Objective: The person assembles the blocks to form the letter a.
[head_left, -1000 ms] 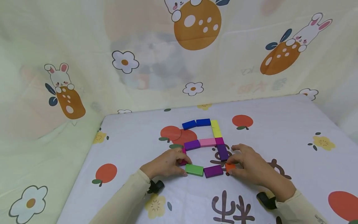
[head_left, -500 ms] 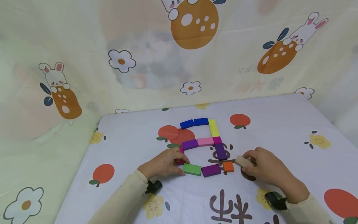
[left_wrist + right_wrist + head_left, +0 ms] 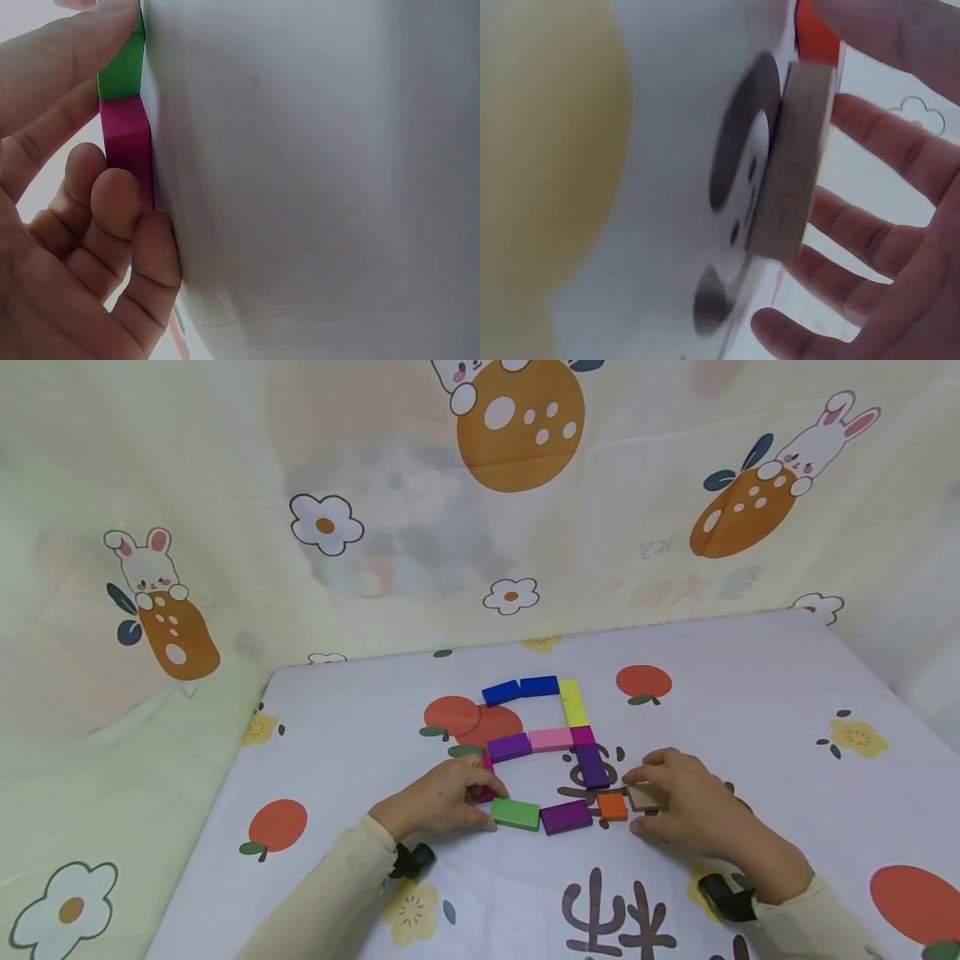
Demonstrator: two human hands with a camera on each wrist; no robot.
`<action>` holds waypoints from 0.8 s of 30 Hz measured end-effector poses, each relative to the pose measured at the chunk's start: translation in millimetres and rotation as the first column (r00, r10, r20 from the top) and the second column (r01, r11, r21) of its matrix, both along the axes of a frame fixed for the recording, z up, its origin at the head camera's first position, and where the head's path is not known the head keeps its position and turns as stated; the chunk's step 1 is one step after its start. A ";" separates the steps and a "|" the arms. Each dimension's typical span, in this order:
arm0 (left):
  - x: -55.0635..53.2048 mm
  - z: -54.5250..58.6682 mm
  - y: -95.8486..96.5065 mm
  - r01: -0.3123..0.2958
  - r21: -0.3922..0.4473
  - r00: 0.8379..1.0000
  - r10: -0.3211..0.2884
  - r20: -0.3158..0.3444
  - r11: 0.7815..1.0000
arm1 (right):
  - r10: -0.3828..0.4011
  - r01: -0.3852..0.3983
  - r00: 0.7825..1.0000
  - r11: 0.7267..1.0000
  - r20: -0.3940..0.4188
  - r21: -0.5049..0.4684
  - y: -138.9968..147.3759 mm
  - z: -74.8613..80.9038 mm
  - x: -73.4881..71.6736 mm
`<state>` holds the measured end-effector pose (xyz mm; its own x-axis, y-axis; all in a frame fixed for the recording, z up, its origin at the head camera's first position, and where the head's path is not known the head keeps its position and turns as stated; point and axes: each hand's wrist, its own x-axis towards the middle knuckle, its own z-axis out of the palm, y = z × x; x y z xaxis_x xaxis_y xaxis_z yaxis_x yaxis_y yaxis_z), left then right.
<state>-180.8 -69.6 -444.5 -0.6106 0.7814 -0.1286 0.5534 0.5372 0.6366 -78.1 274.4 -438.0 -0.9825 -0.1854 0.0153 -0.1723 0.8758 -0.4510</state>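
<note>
My left hand pinches the left end of a green block between thumb and forefinger. Beside it stands a magenta block, with my other fingers curled close to it. At the right, a plain wooden block lies on the cloth just right of an orange block. My right hand is spread loosely about the wooden block, thumb on the near side, forefinger beyond its far side. The hand hides the block's right end in the head view. A dark purple block lies between green and orange.
More blocks continue the outline: violet, pink, deep purple, yellow and two blue, one a blue block at the back. A printed cloth covers the table; a patterned curtain stands behind.
My right hand let go of the orange block, brought in the wooden block from the right, and set it down beside the orange one. The left hand stays at the green block.
</note>
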 end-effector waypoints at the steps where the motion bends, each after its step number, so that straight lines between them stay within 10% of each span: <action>1: 0.2 0.2 0.0 0.001 0.002 1.000 -0.001 0.000 1.000 | 0.002 -0.002 1.000 1.000 -0.004 -0.002 -2.2 -0.7 0.1; 8: 0.1 0.6 1.2 0.003 0.001 1.000 -0.003 0.001 1.000 | 0.027 -0.027 0.997 1.000 -0.078 -0.002 -7.8 -4.7 -1.2; 24: 1.3 1.5 0.6 -0.009 0.000 1.000 0.009 0.015 1.000 | -0.027 0.026 0.999 0.999 0.032 0.025 8.2 6.8 -1.8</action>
<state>-179.5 -69.0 -443.1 -0.6157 0.7758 -0.1380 0.5391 0.5424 0.6444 -79.8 282.6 -431.1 -0.9870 -0.1595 -0.0211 -0.1347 0.8906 -0.4344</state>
